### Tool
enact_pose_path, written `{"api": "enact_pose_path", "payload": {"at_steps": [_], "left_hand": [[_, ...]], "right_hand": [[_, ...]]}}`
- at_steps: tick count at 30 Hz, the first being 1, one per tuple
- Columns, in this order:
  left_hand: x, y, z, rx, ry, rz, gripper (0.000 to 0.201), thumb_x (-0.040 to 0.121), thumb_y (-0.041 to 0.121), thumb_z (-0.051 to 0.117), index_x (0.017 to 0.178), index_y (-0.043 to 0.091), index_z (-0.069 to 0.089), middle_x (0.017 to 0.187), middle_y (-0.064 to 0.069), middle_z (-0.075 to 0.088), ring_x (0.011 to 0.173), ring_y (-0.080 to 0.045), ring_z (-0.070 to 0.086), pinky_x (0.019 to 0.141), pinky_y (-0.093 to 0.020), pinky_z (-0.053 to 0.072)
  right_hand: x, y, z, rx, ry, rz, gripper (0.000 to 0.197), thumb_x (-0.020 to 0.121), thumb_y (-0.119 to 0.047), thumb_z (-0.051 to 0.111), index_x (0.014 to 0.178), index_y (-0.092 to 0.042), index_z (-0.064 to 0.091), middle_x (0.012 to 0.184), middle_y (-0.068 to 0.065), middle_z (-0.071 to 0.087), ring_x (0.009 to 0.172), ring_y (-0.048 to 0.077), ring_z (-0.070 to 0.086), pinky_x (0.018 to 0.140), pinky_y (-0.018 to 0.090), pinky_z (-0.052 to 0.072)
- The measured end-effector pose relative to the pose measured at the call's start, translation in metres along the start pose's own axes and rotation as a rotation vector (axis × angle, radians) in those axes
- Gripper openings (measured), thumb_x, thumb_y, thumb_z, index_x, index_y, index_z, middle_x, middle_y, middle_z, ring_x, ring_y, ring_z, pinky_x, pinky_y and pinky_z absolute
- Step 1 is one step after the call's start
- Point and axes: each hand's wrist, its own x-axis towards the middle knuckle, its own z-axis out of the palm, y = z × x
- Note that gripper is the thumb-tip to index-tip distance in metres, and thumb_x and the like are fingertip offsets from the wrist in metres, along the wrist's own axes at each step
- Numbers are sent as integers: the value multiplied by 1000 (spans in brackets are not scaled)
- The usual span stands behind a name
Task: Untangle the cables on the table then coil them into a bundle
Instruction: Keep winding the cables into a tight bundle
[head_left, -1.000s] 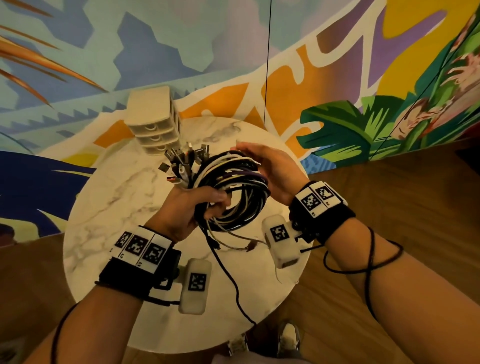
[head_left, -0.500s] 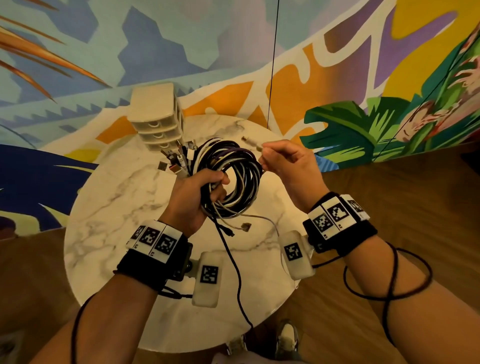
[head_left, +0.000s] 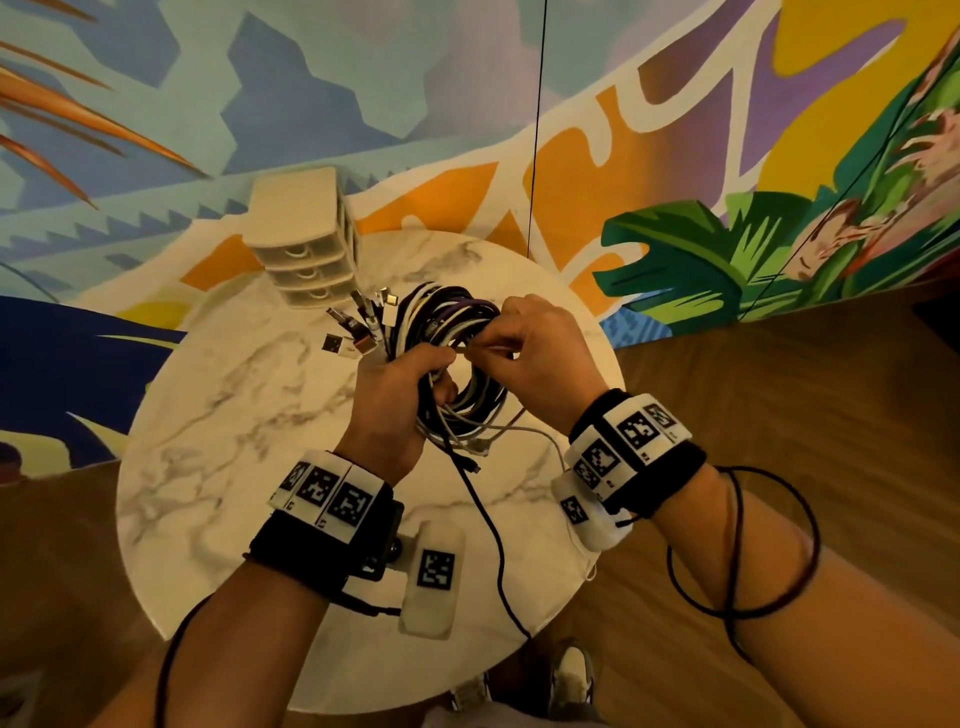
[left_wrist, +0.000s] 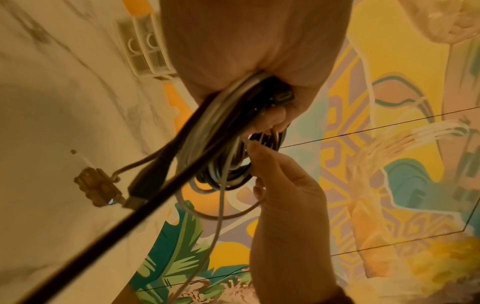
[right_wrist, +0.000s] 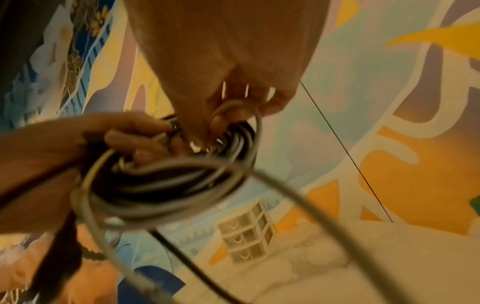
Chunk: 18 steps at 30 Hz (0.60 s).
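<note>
Mostly you were done: your left hand (head_left: 400, 395) gripped the coil (head_left: 457, 332), your right hand (head_left: 530, 353) pinched a white cable (head_left: 483, 351), and one black tail (head_left: 488, 530) hung loose.

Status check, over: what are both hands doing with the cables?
Left hand grips coiled black, white and purple cable bundle. Right hand pinches thin white cable. Black tail dangles off round marble table.

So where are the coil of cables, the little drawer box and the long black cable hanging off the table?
coil of cables (head_left: 475, 317), head view, top of loop
drawer box (head_left: 306, 257), head view, front
black cable (head_left: 493, 540), head view, trailing stretch
</note>
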Motion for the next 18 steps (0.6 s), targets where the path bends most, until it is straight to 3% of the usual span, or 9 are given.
{"api": "enact_pose_path", "payload": {"at_steps": [3, 6, 9, 13, 16, 18], "left_hand": [[-2, 1, 7, -52, 1, 23, 22, 83, -10, 47, 74, 8, 57, 45, 2, 40, 37, -11, 36, 46, -23, 36], [-3, 3, 9, -87, -17, 25, 24, 83, -10, 47, 71, 8, 58, 46, 2, 41, 37, -11, 36, 46, -24, 35], [-5, 0, 9, -76, -46, 10, 20, 83, -9, 48, 72, 6, 56, 45, 0, 38, 38, -13, 35, 47, -24, 35], [-8, -4, 13, -30, -90, -30, 12, 84, -6, 49, 77, 2, 55, 42, 0, 36, 39, -14, 34, 47, -24, 35], [-6, -5, 12, -4, -94, -48, 11, 84, -4, 50, 76, 2, 56, 41, -1, 35, 41, -16, 33, 48, -24, 37], [-4, -3, 7, -24, -97, -42, 8, 84, -4, 50, 79, 1, 55, 42, 0, 37, 41, -15, 33, 47, -24, 38]], "right_hand": [[-1, 2, 12, -81, 181, -78, 10, 81, -25, 70, 81, -16, 73, 75, -4, 46, 80, 16, 39, 69, 32, 29], [-2, 4, 17, -14, 322, -117, 12, 76, -18, 75, 76, -11, 66, 81, 5, 48, 82, 21, 42, 68, 35, 36], [2, 1, 14, 91, 366, 24, 32, 70, -18, 76, 78, -17, 45, 87, 0, 40, 85, 21, 40, 71, 36, 39], [10, -2, 13, 213, 253, 234, 38, 65, -16, 69, 93, -25, 44, 91, -2, 46, 85, 21, 46, 75, 44, 44], [12, -2, 9, 302, 99, 368, 43, 72, -21, 71, 107, -27, 49, 88, -6, 56, 80, 12, 56, 66, 27, 45], [13, 1, 0, 368, -54, 397, 43, 76, -23, 73, 113, -26, 52, 91, -7, 63, 81, 8, 63, 69, 21, 47]]}}
